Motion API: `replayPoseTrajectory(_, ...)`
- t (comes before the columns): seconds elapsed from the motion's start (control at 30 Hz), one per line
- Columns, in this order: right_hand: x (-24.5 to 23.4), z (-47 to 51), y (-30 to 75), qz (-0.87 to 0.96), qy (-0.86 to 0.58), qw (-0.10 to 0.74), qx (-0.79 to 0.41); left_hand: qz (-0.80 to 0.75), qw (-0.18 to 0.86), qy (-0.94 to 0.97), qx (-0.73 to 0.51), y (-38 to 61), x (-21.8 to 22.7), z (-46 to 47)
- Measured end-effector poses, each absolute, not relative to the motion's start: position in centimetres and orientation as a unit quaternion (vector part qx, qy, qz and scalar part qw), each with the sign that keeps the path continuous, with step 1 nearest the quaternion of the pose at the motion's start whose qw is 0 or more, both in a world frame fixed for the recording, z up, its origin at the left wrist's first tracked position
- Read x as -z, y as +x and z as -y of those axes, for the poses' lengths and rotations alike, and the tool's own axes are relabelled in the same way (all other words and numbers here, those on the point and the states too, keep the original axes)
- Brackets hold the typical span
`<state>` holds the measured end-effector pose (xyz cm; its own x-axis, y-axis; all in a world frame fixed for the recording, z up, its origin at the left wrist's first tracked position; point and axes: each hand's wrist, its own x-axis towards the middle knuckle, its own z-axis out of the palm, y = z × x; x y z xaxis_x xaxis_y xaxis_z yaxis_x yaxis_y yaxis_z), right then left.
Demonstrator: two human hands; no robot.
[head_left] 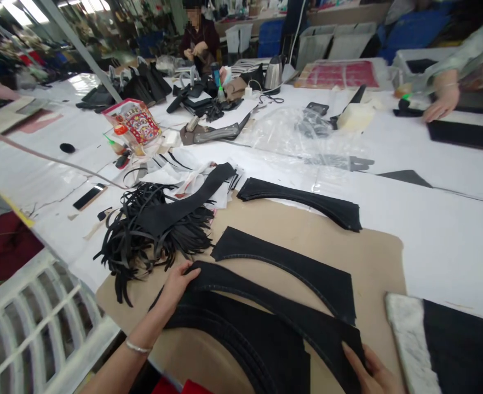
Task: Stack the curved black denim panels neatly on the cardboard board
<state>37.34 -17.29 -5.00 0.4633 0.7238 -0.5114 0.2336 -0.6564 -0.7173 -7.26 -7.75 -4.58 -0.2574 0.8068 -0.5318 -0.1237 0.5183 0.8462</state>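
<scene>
Pinching left hand (pixel 179 282): I see the black strip (pixel 274 309) end held, wrist bent.
Right hand (pixel 371 371): on the other end, grip unclear.

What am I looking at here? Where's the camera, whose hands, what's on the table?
No machine: a person works with bare hands. The one picture comes from a camera on their head, looking forward and down. Their left hand pinches one end of a curved black piece; the right hand rests on its other end. It lies on a brown board on a white table, with two similar pieces beyond and a heap of strips to the left. A phone lies further left. At top right is a co-worker's hand.
</scene>
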Motion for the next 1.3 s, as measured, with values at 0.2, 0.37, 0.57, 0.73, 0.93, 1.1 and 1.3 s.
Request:
replayPoseTrajectory(0.2,2.8,12.7,39.6,0.33,-0.794,0.34,-0.381,-0.646,0.511,0.357,-0.44,-4.3,4.6,2.7)
replayPoseTrajectory(0.37,4.4,9.6,40.5,0.375,-0.789,0.322,-0.364,-0.656,0.504,0.347,-0.441,-2.6,7.9,0.4)
replayPoseTrajectory(0.57,6.1,8.3,41.4,0.429,-0.808,0.255,-0.313,-0.662,0.494,0.357,-0.437,-2.3,9.4,0.1)
replayPoseTrajectory(0.73,6.1,8.2,40.8,0.46,-0.827,0.187,-0.264,-0.668,0.492,0.359,-0.428,-1.9,10.0,0.1)
replayPoseTrajectory(0.93,6.3,8.6,40.7,0.46,-0.843,0.145,-0.237,-0.692,0.461,0.378,-0.408,-1.6,10.0,0.0)
replayPoseTrajectory(1.1,6.9,8.8,41.2,0.464,-0.841,0.148,-0.236,-0.692,0.448,0.383,-0.416,-1.5,9.3,-0.2)
replayPoseTrajectory(1.3,6.2,8.7,40.5,0.467,-0.834,0.185,-0.227,-0.694,0.44,0.372,-0.431,-1.7,9.9,-0.2)
